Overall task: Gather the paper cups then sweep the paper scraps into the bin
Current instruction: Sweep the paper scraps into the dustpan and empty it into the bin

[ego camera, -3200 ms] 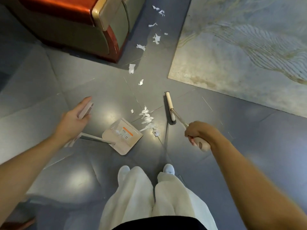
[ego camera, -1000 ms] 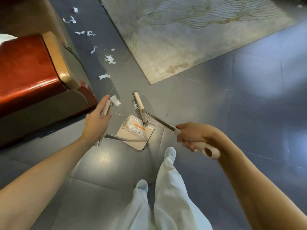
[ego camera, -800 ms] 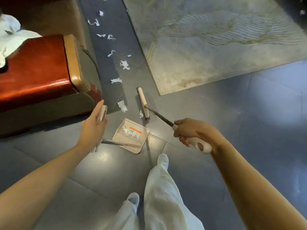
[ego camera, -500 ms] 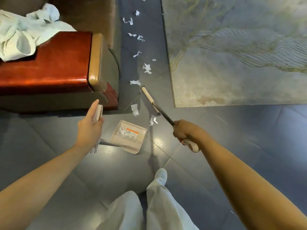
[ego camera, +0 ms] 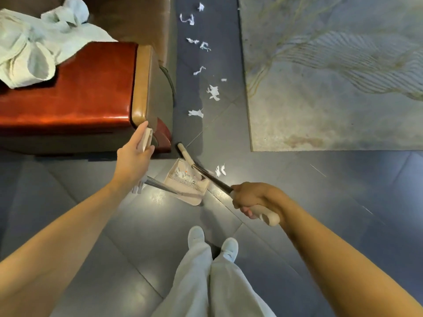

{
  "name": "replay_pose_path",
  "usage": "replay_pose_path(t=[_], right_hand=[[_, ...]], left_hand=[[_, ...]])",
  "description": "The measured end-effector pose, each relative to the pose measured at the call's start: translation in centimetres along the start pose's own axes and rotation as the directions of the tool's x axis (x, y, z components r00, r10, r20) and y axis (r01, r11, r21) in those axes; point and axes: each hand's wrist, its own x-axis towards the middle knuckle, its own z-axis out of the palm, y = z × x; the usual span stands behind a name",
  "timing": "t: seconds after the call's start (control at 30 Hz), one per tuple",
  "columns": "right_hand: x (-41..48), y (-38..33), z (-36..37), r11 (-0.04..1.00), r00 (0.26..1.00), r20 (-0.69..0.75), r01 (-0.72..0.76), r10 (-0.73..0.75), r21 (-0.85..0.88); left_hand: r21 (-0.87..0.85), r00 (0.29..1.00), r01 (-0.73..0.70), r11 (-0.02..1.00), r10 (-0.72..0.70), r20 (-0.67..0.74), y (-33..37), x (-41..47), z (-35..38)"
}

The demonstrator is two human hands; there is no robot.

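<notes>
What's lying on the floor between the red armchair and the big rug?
Torn white paper scraps, strewn along the dark floor strip, shown by the head view.

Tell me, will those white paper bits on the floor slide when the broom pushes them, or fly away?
The paper scraps look thin, torn and curled, so probably very light and floppy. They should slide easily on the shiny floor, though a quick broom stroke might flick some aside.
</notes>
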Motion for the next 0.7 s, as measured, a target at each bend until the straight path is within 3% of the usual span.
replay_pose_path(t=[0.13, 0.27, 0.57, 0.63, 0.7], right_hand=[[-3.1, -0.1, -2.8, 0.993, 0.993, -0.012, 0.117, -0.117, -0.022], [-5.4, -0.4, -3.1, 1.0, 1.0, -0.003, 0.006, -0.006, 0.01], [-2.3, 2.7, -1.5, 0.998, 0.965, -0.262, 0.013, -0.027, -0.057], [-0.7, 3.8, -0.5, 1.0, 0.969, -0.246, -0.01, 0.003, -0.025], [0.8, 5.2, 0.9, 0.992, 0.981, -0.179, -0.059, 0.079, 0.112]], left_hand=[[0.013, 0.999, 0.005, 1.0, -0.005, 0.05, -0.7, 0.7, -0.5], [0.035, 0.991, -0.049, 0.998, 0.044, 0.124, -1.2, 0.6, -1.2], [0.134, 0.952, -0.149, 0.98, 0.106, 0.287, -0.3, 1.0, 0.6], [0.143, 0.952, -0.154, 0.978, 0.108, 0.286, 0.3, 1.5, 1.1], [0.159, 0.953, -0.157, 0.975, 0.107, 0.283, 0.7, 2.0, 1.4]])
